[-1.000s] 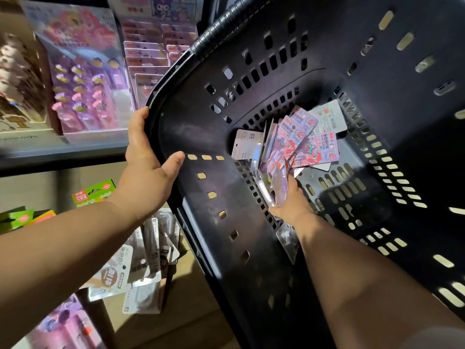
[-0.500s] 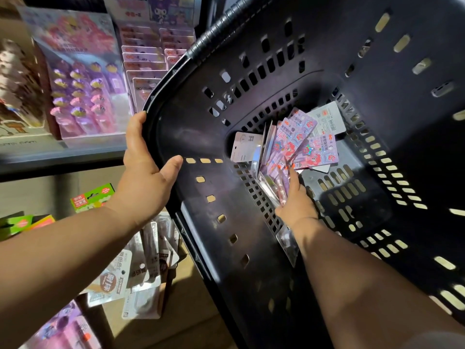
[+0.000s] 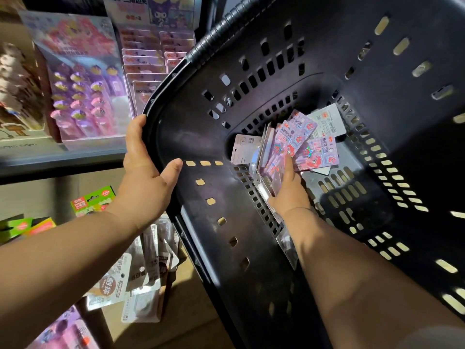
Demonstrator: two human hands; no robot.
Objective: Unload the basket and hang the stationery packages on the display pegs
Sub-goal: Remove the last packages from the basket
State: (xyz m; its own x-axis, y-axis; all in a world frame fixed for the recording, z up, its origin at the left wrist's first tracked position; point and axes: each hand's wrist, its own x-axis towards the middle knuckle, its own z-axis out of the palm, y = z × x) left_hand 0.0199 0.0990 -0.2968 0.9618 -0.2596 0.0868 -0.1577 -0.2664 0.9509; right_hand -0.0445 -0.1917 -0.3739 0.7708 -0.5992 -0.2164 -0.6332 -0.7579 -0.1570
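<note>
A black plastic basket (image 3: 276, 71) is tilted toward me. My left hand (image 3: 146, 177) grips its rim, thumb inside the wall. Several pink and purple stationery packages (image 3: 314, 152) lie fanned in the bottom corner, with a white card (image 3: 245, 149) to their left and another white card (image 3: 329, 122) behind. My right hand (image 3: 286, 187) reaches deep into the basket. Its fingers curl round a bunch of the purple packages (image 3: 270, 170), index finger lying on top. A clear blister pack (image 3: 286, 245) pokes out below my wrist.
Left of the basket a shelf (image 3: 63, 159) carries a display box of pink and purple pens (image 3: 83, 96) and rows of pink cards (image 3: 148, 69). Below it hang white and brown packages (image 3: 136, 275) and a green pack (image 3: 93, 200).
My right hand has slid further up onto the purple packages, index finger stretched over them. The left hand keeps its grip on the rim.
</note>
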